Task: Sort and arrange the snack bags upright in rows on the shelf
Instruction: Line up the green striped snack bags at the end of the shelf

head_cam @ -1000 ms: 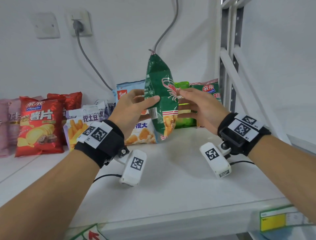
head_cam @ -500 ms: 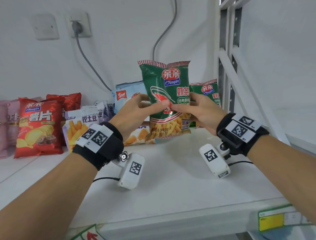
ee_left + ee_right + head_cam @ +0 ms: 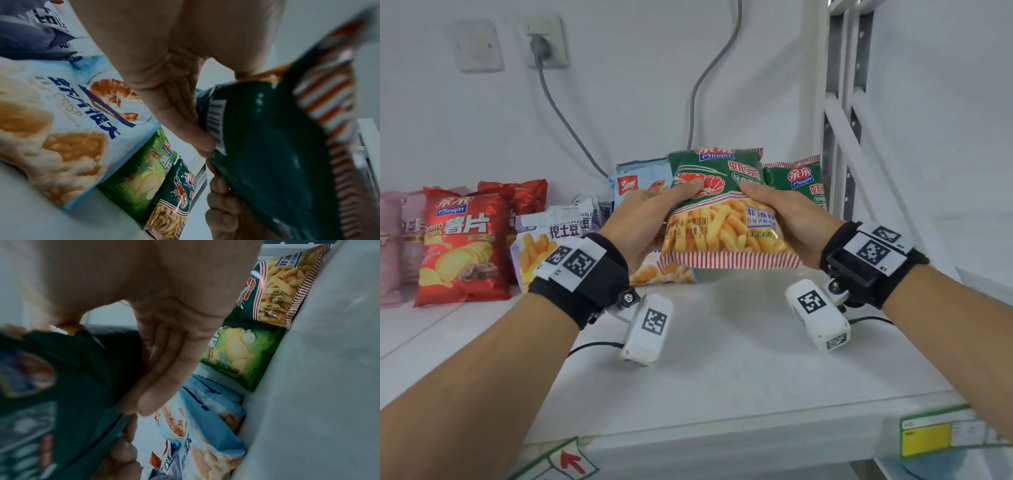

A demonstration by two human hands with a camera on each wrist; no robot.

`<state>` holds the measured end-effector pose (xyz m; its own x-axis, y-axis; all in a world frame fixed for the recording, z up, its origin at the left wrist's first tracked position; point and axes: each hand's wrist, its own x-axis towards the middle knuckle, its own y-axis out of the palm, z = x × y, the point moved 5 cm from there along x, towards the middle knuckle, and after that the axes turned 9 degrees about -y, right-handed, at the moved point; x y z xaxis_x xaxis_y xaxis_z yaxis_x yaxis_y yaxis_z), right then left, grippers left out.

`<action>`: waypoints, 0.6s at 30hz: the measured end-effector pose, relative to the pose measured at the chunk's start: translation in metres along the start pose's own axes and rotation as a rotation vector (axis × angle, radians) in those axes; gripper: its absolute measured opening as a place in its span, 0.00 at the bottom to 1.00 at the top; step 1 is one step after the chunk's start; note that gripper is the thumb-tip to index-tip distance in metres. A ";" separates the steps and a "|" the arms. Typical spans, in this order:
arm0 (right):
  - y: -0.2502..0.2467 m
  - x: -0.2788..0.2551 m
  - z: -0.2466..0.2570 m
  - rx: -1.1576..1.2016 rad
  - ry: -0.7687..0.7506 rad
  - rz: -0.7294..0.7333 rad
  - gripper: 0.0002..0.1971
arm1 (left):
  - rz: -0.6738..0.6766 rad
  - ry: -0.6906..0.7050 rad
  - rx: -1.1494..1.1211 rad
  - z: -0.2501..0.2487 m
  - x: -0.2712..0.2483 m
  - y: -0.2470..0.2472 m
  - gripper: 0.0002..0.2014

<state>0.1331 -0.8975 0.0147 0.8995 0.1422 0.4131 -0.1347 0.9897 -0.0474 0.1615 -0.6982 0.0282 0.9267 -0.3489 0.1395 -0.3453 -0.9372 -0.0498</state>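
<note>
A green shrimp-stick bag faces me, held above the white shelf with its bottom edge tipped toward me. My left hand pinches its left side, thumb on the front. My right hand pinches the right side the same way. In the left wrist view the fingers lie flat behind the bag's dark back; in the right wrist view the fingers lie behind the bag. A matching green bag stands at the back right.
A light blue shrimp-crisp bag and a green potato-chip bag stand behind my hands. Purple fries bags, red chip bags and pink bags fill the left. The shelf upright is at right. Cables hang on the wall.
The green bag turned from edge-on to face me, then came down and toward the shelf, its top tipping back. Both hands stayed on its sides.
</note>
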 end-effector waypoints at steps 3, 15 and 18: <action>0.003 -0.001 -0.001 0.058 0.020 0.074 0.30 | 0.005 -0.012 0.024 0.002 -0.003 0.001 0.21; -0.001 0.000 -0.006 -0.028 0.044 0.129 0.21 | -0.020 -0.077 0.108 0.006 -0.002 0.001 0.21; -0.011 0.009 -0.007 -0.092 0.008 -0.021 0.14 | -0.055 -0.032 0.104 0.001 0.003 0.000 0.18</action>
<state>0.1458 -0.9068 0.0124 0.9051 0.1215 0.4074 -0.0779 0.9895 -0.1221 0.1648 -0.6991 0.0276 0.9487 -0.2951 0.1131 -0.2780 -0.9495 -0.1455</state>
